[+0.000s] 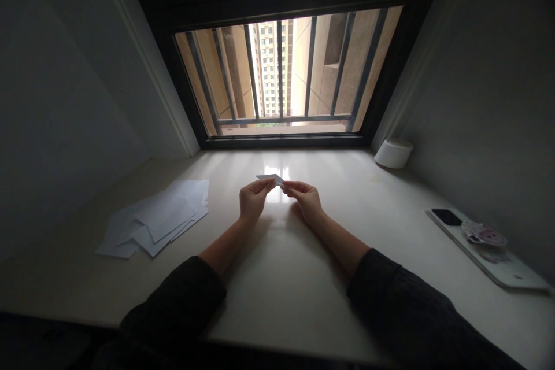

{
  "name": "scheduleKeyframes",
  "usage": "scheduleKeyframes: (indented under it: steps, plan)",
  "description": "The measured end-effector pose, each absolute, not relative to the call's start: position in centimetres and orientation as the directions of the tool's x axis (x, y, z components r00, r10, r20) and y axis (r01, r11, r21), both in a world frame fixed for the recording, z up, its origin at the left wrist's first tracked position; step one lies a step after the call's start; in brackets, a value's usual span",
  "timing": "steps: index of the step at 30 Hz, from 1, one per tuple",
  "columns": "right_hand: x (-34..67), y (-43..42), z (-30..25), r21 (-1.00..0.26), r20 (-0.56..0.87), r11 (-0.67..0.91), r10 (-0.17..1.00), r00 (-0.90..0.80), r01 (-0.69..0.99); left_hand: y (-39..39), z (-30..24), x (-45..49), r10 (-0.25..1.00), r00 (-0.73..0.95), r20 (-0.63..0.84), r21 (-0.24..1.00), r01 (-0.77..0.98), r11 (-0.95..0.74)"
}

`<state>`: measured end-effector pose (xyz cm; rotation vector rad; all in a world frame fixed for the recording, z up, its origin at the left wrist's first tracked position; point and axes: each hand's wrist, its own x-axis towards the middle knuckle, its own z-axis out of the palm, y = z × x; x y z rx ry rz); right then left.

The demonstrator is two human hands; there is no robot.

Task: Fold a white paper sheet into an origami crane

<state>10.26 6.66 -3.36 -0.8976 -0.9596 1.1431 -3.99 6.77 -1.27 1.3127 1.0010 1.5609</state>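
White and seemingly paper, a small piece with a slanted, folded-looking outline [267, 177] is held between the person's two hands, nearer the far edge of the pale window ledge [277, 295] than the front one, about midway between its side edges. The left hand [252, 199] has thumb and fingers pinched on the piece around its right-hand part, leaving a pointed end free to the left; the right hand [304, 198] has its fingers closed at the other end, so the two sets of fingertips nearly meet. The piece appears to be raised off the ledge, though how many layers it has is too small to tell. Judging by this double pinch, the step in hand is a fine one, probably folding or pressing a crease. The next move seems to call for one hand to steady the paper while the other works along its edge, with light pressure so that nothing slips out of line. Toward the ledge's left edge, untouched and well apart from the left hand, lies a loose, overlapping pile of white sheets [167, 217]. Along the right edge a phone [518, 274] lies flat toward the front corner, and a white rounded object [393, 154] stands near the far right corner, both well clear of the right hand.
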Motion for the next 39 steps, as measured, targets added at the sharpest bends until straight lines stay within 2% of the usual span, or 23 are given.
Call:
scheduleKeyframes:
  steps: [24, 33, 39]
  plan:
    - [10.25, 6.16, -2.51, -0.925, 0.115, 0.149, 0.987, 0.114, -0.351, 6.58, -1.02, -3.71, 0.952, -0.107, 0.287, 0.939, -0.163, -0.301]
    - [10.13, 6.44, -2.98, -0.926, 0.168, 0.188, 0.982, 0.088, -0.327, 6.33, -1.23, -3.67, 0.951, -0.113, 0.288, 0.933, -0.192, -0.305]
    - [9.86, 6.71, -3.37, -0.904, 0.164, 0.191, 0.981, 0.103, -0.383, 6.01, -1.45, -3.28, 0.944, -0.081, 0.321, 0.929, -0.168, -0.33]
